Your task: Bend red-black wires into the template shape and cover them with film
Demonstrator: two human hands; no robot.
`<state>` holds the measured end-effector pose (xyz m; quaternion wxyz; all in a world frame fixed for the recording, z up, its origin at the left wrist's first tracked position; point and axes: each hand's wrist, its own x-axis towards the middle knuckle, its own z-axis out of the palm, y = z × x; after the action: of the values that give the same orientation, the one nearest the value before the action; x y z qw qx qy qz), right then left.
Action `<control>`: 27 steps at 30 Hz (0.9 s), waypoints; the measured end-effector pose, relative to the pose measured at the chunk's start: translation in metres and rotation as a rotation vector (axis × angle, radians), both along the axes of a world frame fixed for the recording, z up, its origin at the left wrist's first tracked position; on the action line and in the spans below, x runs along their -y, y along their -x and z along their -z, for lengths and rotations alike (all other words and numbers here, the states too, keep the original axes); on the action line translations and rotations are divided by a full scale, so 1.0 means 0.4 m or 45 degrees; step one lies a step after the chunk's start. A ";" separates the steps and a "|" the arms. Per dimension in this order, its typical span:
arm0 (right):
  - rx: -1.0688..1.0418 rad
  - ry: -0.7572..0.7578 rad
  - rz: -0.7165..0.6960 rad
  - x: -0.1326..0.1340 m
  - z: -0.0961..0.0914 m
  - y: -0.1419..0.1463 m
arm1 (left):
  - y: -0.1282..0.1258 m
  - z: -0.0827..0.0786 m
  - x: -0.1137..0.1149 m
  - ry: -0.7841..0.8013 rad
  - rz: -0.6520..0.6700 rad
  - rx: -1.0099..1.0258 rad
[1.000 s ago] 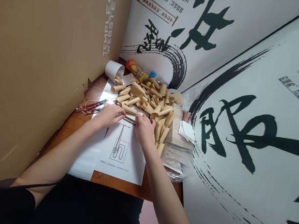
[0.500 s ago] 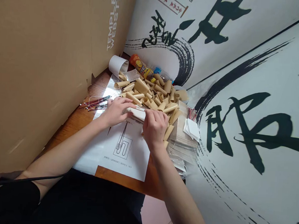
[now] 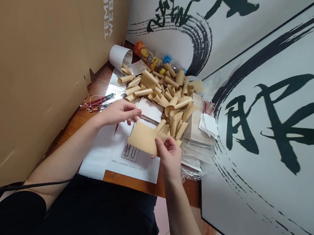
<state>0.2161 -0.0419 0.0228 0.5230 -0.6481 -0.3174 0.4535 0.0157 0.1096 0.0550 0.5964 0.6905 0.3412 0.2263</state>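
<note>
My right hand pinches a flat, tan piece of glossy-looking paper by its right end, above the printed sheet. My left hand is just off the paper's upper left corner, fingers stretched and apart, holding nothing I can see. Behind the paper lies a small stack of white pieces. Beneath both, a white sheet carries a line drawing and the print "DRS-206DC-E001-01". Many curled tan paper strips are heaped beyond my hands.
Thin red and black wires lie at the left. A white roll and an orange-capped drink bottle are at the back. On the right stands a plastic-wrapped stack topped by white cards. A cardboard wall borders the left.
Both hands were together on a white piece. Now my right hand has come nearer with a tan paper in its fingers, my left has drawn away, and the white stack is uncovered.
</note>
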 end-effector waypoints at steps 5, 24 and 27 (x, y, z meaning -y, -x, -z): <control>0.022 0.223 0.009 0.081 0.044 0.040 | 0.003 0.011 -0.010 -0.179 -0.121 -0.242; 0.148 0.371 -0.126 0.080 0.060 0.014 | -0.013 0.016 0.014 -0.480 0.266 -0.392; 0.187 0.357 -0.133 0.080 0.066 0.016 | -0.023 0.016 0.023 -0.487 0.375 -0.455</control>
<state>0.2096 -0.0741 -0.0036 0.3786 -0.7289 -0.3216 0.4711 0.0247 0.1002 0.0485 0.4125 0.8611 0.2881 0.0724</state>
